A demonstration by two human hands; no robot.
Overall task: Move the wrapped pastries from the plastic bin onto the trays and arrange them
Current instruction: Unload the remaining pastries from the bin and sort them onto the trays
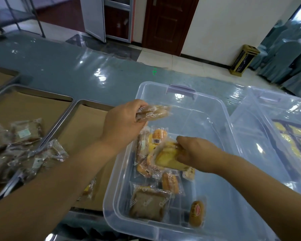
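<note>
Both hands loaded at the bin; nothing placed yet.
My left hand (122, 122) pinches a film-wrapped pastry (153, 113) over the clear plastic bin (215, 108). My right hand (196, 152) grips a yellow cake (167, 157) in the heap inside. Light, squashy, slick crinkly film: I judge a gentle hold across the body safest. Paper-lined steel trays (59, 121) lie left.

Trays (73, 108) left of bin (221, 108) w/ pastries (149, 204).
</note>
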